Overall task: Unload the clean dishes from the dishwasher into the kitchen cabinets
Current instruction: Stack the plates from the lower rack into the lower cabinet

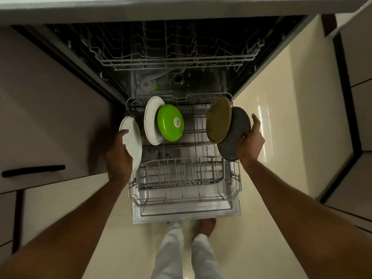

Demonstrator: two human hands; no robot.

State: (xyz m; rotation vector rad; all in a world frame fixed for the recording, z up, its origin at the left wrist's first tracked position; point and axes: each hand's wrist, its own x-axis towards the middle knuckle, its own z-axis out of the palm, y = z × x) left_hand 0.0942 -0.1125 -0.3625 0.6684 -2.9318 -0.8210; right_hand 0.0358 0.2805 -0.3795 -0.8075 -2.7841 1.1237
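The dishwasher stands open with its lower rack (185, 178) pulled out over the door. My left hand (118, 156) grips a white plate (131, 141) on edge just left of the rack. My right hand (250, 141) holds a dark speckled plate (234, 133) on edge at the rack's right side. An olive-brown plate (218, 119) stands in the rack beside it. Another white plate (152, 119) and a green bowl (170, 122) with a sticker stand upright at the rack's back left.
The upper rack (173, 57) sits inside the machine and looks bare. A cabinet drawer with a dark handle (33, 171) is on the left. More cabinets (354, 97) line the right. My feet (203, 226) stand on the tiled floor at the door's edge.
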